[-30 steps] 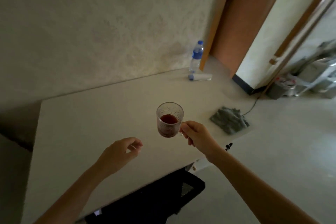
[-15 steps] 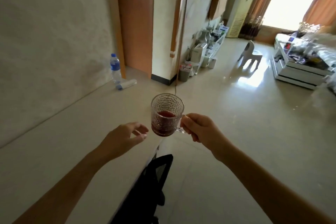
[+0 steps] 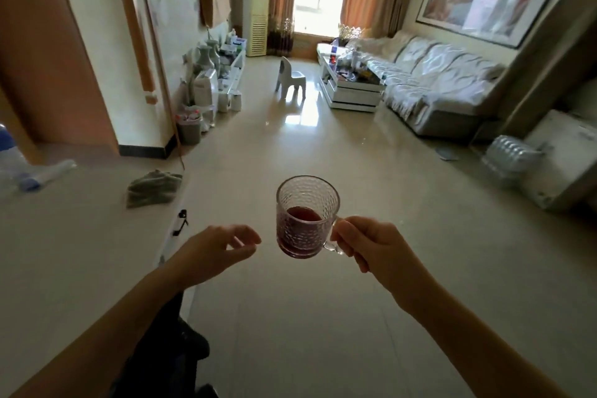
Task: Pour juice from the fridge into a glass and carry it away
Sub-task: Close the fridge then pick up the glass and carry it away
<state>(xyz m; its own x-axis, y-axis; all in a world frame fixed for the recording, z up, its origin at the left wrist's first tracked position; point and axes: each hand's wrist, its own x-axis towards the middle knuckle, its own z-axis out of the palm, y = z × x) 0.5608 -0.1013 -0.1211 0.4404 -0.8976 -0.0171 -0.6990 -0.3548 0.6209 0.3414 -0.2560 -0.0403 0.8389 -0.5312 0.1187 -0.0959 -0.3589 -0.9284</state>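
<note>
A textured clear glass mug [image 3: 307,216] holds dark red juice to about half its height. My right hand [image 3: 371,245] grips its handle and keeps it upright in the air over the tiled floor. My left hand [image 3: 219,250] floats just left of the mug with loosely curled fingers, empty and not touching it. The fridge is out of view.
A white table [image 3: 64,252] runs along my left, with a grey cloth [image 3: 151,187] and plastic bottles [image 3: 29,171] on it. Ahead lies open floor, a small white chair [image 3: 290,79], a coffee table [image 3: 352,87] and a sofa [image 3: 436,87]. A bottle pack [image 3: 510,157] sits at right.
The view has swung from the wall and table toward the living room. The mug stays in my right hand, now over the floor instead of the table. My left hand keeps alongside it.
</note>
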